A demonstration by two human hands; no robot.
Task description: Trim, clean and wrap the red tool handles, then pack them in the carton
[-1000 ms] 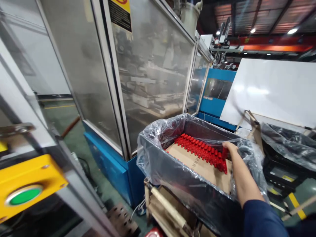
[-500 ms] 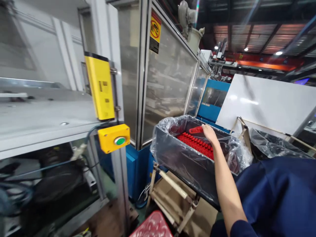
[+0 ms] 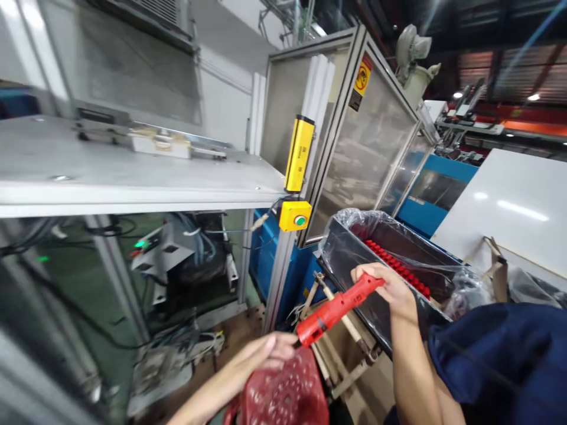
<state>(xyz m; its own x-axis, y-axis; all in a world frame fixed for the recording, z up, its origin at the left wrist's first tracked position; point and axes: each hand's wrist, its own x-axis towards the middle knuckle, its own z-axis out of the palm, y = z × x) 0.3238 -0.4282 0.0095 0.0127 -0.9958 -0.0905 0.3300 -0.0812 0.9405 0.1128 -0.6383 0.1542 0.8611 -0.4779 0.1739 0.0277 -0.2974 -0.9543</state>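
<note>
Right now, the right hand [image 3: 376,284] is gripping a red moulded plastic part [image 3: 336,310] by its upper end, holding it tilted in front of a plastic-lined black bin [image 3: 349,248], where a row of matching red parts [image 3: 396,267] is lying. The left hand [image 3: 261,357], its fingers loosely curled and holding nothing, is hovering just beside the part's lower end, above a red perforated plastic stool [image 3: 283,395].

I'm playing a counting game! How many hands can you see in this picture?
2. The right hand grips a red plastic part, and the left hand reaches near that part's lower end, just above a red perforated plastic item.
</note>
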